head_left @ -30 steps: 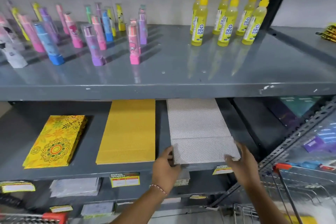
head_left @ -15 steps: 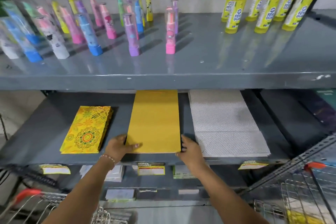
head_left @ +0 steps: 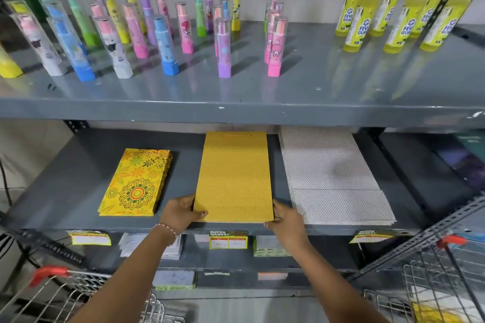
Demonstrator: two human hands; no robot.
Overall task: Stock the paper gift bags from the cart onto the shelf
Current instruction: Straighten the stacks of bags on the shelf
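Grey metal shelf (head_left: 78, 191) at frame centre carries the mustard gift-bag stack (head_left: 235, 178), its near corners pinched by the left hand (head_left: 181, 211) and right hand (head_left: 287, 216), both arms outstretched.

Mustard bags (head_left: 235, 178); floral yellow bags (head_left: 136, 182); white dotted bags (head_left: 333, 178).

Place: shop, stationery/gift aisle
Shelving: grey slotted-angle metal shelf (head_left: 236, 113), several tiers
Price tags: yellow "SUPER MARKET" price label (head_left: 228, 240) on shelf edge, more along same edge
Stock up top: rows of pastel character tubes (head_left: 224, 47), yellow Fevi Gum bottles (head_left: 354, 26)
Stock below: flat stacks of paper gift bags (head_left: 235, 178), side by side
Carts: wire shopping cart (head_left: 446, 283) with red handle at right, another at left
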